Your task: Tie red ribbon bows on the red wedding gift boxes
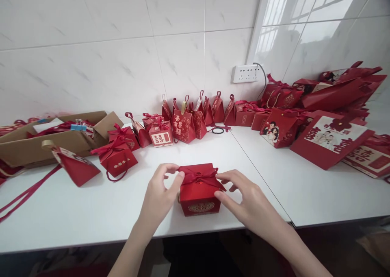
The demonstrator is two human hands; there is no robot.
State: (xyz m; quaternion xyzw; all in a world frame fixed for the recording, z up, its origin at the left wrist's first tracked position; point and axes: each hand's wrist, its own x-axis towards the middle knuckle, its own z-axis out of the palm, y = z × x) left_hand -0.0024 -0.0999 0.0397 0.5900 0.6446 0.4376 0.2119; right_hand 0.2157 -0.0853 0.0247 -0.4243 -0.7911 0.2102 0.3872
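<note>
A small red gift box [199,196] with a gold emblem on its front stands near the front edge of the white table [91,216]. A dark red ribbon bow [199,175] lies across its top. My left hand [160,195] pinches the bow's left end with thumb and fingers. On the other side, my right hand [243,197] pinches the bow's right end, its fingers bent over the box's top corner.
Several red gift boxes and pouches [183,124] line the tiled wall. At the left sits an open cardboard box [36,147], with red ribbon boxes [117,157] beside it. Red gift bags [330,140] pile up on the right. A wall socket [246,73] hangs behind.
</note>
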